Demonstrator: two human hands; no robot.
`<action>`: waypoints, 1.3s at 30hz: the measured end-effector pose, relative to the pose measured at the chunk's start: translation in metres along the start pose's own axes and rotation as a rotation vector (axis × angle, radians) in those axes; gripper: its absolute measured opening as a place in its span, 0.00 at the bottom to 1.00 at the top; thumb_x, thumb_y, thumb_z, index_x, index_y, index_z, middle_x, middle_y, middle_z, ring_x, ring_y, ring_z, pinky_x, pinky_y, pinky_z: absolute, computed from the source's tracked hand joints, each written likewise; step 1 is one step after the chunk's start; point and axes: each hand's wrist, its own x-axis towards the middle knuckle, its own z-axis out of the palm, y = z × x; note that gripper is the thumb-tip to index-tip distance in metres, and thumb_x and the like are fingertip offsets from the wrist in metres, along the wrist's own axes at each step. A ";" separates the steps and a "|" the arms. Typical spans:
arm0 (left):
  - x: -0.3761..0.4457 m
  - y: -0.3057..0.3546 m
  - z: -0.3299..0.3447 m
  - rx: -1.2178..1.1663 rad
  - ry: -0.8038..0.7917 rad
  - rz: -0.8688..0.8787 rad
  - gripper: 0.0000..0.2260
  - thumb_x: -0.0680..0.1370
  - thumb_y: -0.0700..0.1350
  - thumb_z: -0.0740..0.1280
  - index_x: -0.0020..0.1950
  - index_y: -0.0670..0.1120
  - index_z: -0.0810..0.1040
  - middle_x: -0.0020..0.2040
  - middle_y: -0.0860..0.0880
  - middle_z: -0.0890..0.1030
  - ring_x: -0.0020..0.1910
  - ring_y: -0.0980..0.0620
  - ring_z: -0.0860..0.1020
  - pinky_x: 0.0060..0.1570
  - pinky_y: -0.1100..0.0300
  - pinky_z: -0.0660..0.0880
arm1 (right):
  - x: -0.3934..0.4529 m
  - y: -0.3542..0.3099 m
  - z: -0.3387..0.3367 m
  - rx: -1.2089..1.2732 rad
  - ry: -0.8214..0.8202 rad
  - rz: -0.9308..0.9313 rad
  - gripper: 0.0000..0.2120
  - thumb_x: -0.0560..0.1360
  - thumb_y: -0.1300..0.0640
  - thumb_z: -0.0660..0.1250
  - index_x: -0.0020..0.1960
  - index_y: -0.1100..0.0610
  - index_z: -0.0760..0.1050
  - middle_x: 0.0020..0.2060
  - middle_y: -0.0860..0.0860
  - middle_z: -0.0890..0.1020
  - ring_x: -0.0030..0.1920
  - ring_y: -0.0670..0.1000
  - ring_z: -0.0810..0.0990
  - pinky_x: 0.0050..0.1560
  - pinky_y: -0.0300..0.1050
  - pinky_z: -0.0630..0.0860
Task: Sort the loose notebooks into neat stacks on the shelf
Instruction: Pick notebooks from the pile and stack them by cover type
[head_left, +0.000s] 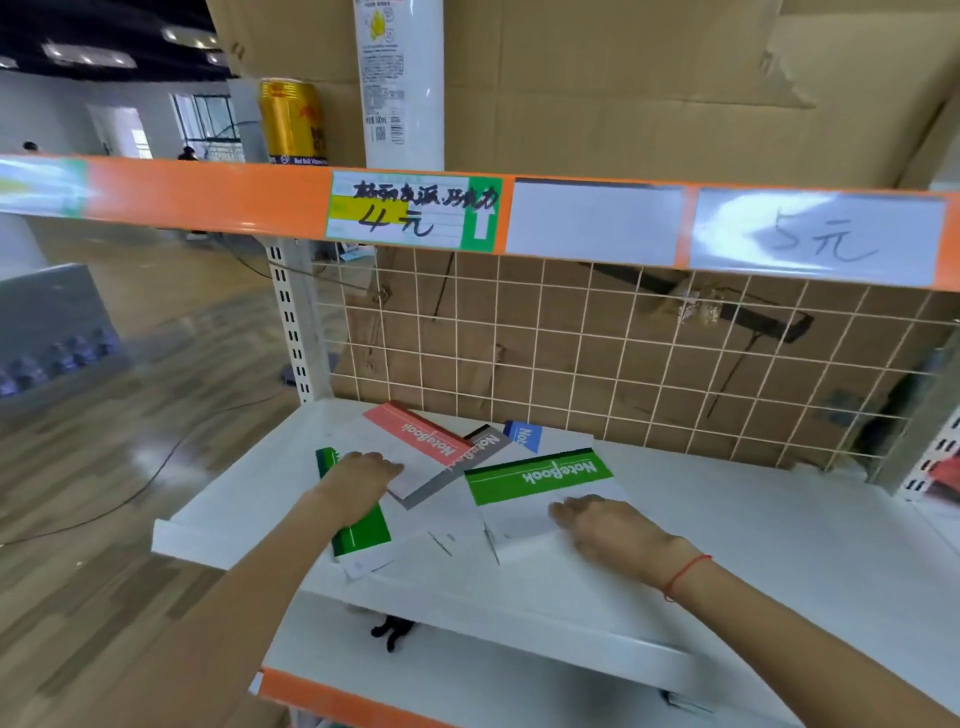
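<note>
- The white shelf (727, 530) carries a loose scatter of notebooks toward its left half; a wire grid (623, 353) backed with cardboard stands behind it.
- Above runs an orange shelf edge (208, 195) with price tags (410, 210), and on that upper level stand a gold can (292, 122) and a white bottle (400, 83).
- A green-banded notebook (540, 475) lies right of centre, overlapping the white sheets beneath it.
- A red-banded notebook (415, 434) lies at an angle at the back, over a grey-banded notebook (441, 480); a blue-banded notebook (523, 435) peeks out behind them.
- A second green notebook (361, 532) lies at the left, partly under the left hand.
- The left hand (358, 480) rests flat on that green notebook, fingers straight and gripping nothing.
- The right hand (605, 522) lies palm down on the white lower part of the green-banded notebook, fingers relaxed, holding nothing.
- A red string (683, 574) circles the right wrist.
</note>
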 end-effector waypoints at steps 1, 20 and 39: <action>0.000 0.002 -0.002 0.021 0.018 0.018 0.20 0.83 0.42 0.55 0.75 0.48 0.61 0.72 0.45 0.67 0.72 0.46 0.63 0.71 0.55 0.57 | -0.002 0.004 0.002 0.019 0.005 0.024 0.22 0.75 0.65 0.55 0.69 0.58 0.64 0.62 0.56 0.73 0.61 0.57 0.71 0.53 0.49 0.72; 0.005 0.067 -0.036 -0.475 0.105 0.037 0.27 0.82 0.52 0.56 0.78 0.52 0.50 0.78 0.47 0.48 0.77 0.46 0.48 0.74 0.47 0.48 | -0.020 0.014 -0.011 0.396 -0.047 0.251 0.37 0.74 0.35 0.60 0.76 0.53 0.56 0.73 0.53 0.63 0.72 0.54 0.61 0.71 0.48 0.61; -0.001 0.059 -0.031 -0.605 0.115 -0.278 0.18 0.82 0.51 0.55 0.67 0.42 0.69 0.61 0.42 0.76 0.56 0.45 0.76 0.52 0.59 0.72 | -0.012 0.009 -0.008 0.090 -0.063 0.181 0.33 0.79 0.39 0.53 0.77 0.55 0.51 0.64 0.59 0.72 0.62 0.57 0.70 0.57 0.46 0.70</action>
